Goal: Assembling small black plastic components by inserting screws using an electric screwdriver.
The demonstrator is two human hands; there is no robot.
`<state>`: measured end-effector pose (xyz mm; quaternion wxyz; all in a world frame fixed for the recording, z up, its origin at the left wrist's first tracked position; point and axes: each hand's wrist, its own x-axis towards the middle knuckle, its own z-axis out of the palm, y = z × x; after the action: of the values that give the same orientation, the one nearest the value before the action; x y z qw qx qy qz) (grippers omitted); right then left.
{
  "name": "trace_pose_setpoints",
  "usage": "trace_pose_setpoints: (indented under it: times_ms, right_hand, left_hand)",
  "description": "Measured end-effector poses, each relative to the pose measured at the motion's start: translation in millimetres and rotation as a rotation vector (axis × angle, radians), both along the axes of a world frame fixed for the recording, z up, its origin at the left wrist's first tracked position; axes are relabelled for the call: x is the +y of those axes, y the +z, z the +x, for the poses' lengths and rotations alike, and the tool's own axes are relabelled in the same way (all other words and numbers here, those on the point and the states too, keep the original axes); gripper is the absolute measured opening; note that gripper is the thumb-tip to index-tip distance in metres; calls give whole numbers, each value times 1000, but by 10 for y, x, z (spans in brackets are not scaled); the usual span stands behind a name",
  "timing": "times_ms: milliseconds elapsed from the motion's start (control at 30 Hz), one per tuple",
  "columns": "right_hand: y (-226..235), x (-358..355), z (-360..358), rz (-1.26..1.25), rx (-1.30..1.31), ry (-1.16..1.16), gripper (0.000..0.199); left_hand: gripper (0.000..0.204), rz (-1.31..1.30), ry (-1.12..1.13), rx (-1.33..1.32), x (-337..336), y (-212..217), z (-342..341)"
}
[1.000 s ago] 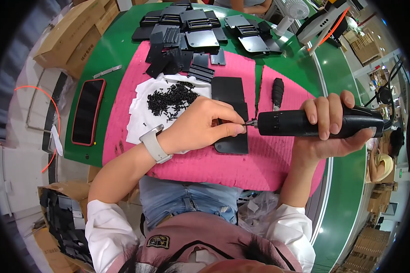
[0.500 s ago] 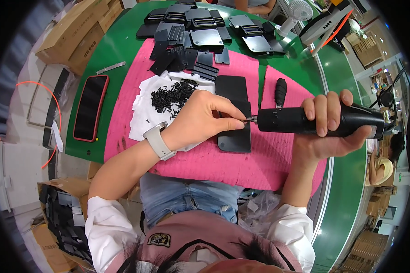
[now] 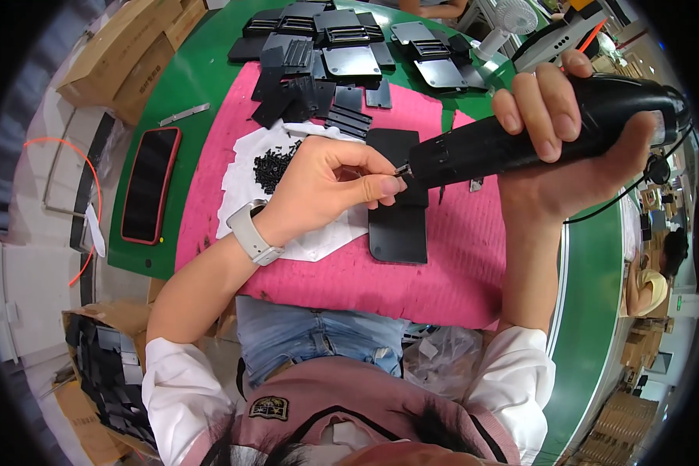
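Observation:
My right hand [image 3: 555, 144] is wrapped round a black electric screwdriver [image 3: 474, 151], which slants down to the left. Its bit [image 3: 401, 170] ends at the fingertips of my left hand [image 3: 334, 179]. Thumb and forefinger of that hand are pinched together at the bit's tip; whatever small thing they hold is hidden. Below both hands lies a flat black hinged plate [image 3: 398, 235], partly covered by the left fingers and the tool. Beside the left hand, a heap of small black screws [image 3: 270, 167] rests on a white cloth [image 3: 237, 186].
A pink foam mat [image 3: 342, 287] covers the green table [image 3: 190, 147]. Black plates [image 3: 353, 64] are stacked at the back, near a white fan [image 3: 512, 17]. A red-edged phone [image 3: 149, 186] and a metal strip [image 3: 184, 114] lie left. The screwdriver's cord [image 3: 610, 203] hangs right.
My right hand has raised and tilted the electric screwdriver, its rear end now higher. My left hand has shifted slightly left and up, still pinched at the bit.

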<state>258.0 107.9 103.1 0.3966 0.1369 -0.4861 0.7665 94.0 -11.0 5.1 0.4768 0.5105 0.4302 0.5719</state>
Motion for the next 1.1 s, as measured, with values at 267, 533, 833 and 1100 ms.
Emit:
trace_pose_setpoints:
  times_ms: [267, 533, 833, 1100]
  right_hand:
    - [-121, 83, 16, -142, -36, -89, 48]
    - [-240, 158, -16, 167, -140, -24, 62]
    - [-226, -16, -128, 310, -206, 69, 60]
    - [-199, -152, -182, 370, -330, -40, 48]
  left_hand:
    - [10, 178, 227, 280, 18, -141, 91]
    - [49, -107, 266, 328, 52, 51, 27]
    - [54, -365, -2, 239, 40, -90, 95]
    - [38, -425, 5, 124, 55, -81, 126]
